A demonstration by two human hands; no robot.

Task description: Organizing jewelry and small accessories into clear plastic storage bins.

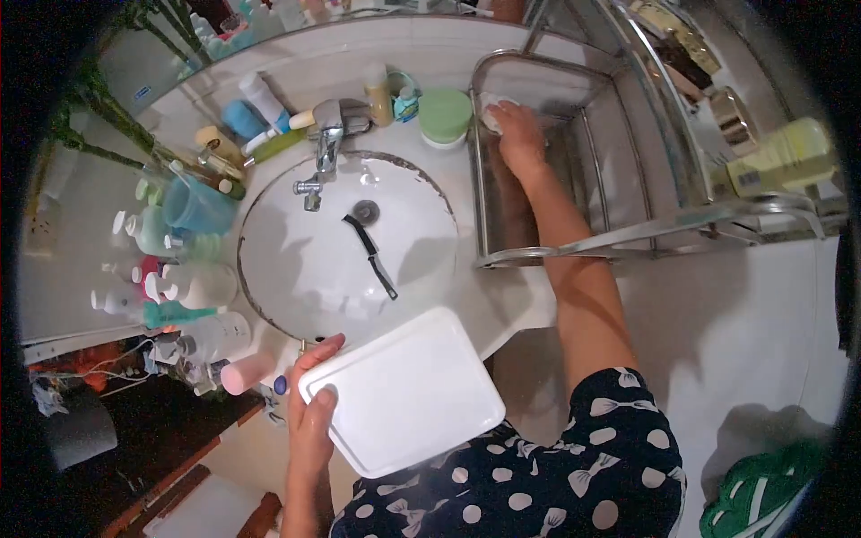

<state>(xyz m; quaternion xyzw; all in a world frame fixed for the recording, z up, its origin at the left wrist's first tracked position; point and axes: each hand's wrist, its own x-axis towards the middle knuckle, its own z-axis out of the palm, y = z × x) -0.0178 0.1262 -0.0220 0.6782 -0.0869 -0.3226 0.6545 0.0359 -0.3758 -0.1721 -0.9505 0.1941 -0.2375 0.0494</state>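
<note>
My left hand [315, 410] grips a white rectangular tray or lid [407, 397] by its left edge, thumb on top, in front of my body. My right hand [521, 138] reaches into the lower tier of a metal shelf rack [511, 202]. It presses a white cloth or tissue [491, 111] against the rack's far left corner, and the fingers partly cover it. Between my arms and the mirror lies a white washbasin [289, 262]. A thin black brush [370, 255] rests in the basin, one end close to the drain [365, 212].
A chrome faucet [328, 138] stands behind the basin. Beside the rack sits a green-lidded tub [445, 114]. Several bottles and a blue cup [198, 205] crowd the left counter, near a pink cylinder [247, 373]. On the rack's upper tier lies a yellow bottle [780, 158].
</note>
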